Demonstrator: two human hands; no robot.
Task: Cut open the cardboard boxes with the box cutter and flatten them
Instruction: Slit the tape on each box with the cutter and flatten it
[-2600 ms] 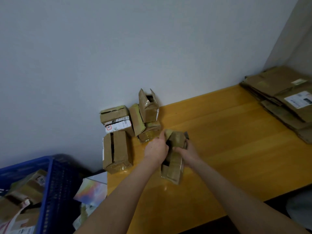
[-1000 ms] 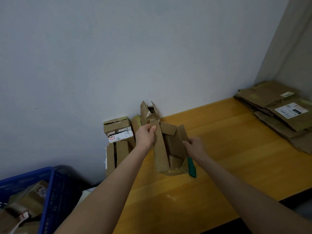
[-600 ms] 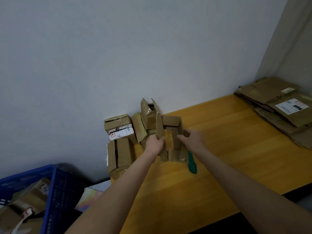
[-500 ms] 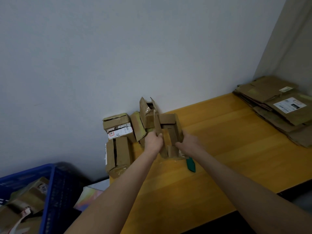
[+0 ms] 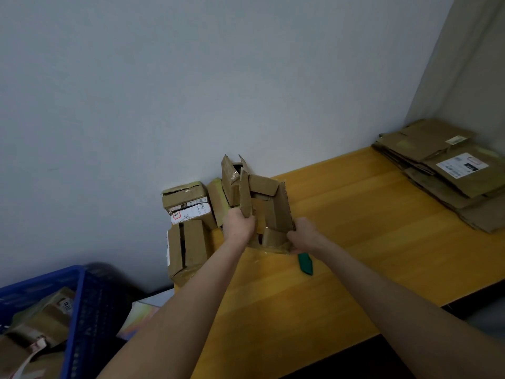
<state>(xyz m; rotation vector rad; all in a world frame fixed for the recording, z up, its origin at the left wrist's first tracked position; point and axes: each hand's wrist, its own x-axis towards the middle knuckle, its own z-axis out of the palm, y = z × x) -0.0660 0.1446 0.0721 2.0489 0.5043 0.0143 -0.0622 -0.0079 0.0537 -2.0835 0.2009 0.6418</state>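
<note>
- The left hand (image 5: 238,227) has its fingers curled round the tall left flap of an opened cardboard box (image 5: 269,206), gripping it near the flap's base.
- The right hand (image 5: 304,235) clutches the lower right corner of the same box, with the fingers wrapped over the edge of the right wall.
- The box stands upright between the two hands, top open and flaps splayed outward, with its bottom on or just above the table (image 5: 355,228).
- The green box cutter (image 5: 305,263) juts out just beneath the right hand. Whether that hand also holds it or it simply lies on the table cannot be told.
- Behind the left hand, small taped boxes huddle against the wall. One has a white label (image 5: 188,205), another sits at the table's left edge (image 5: 187,247), and an upright one has a torn-open top (image 5: 231,179).
- Well apart, at the table's far right, lies a stack of flattened cardboard (image 5: 448,170).
- Lower left, a blue crate (image 5: 82,310) holds more boxes.
</note>
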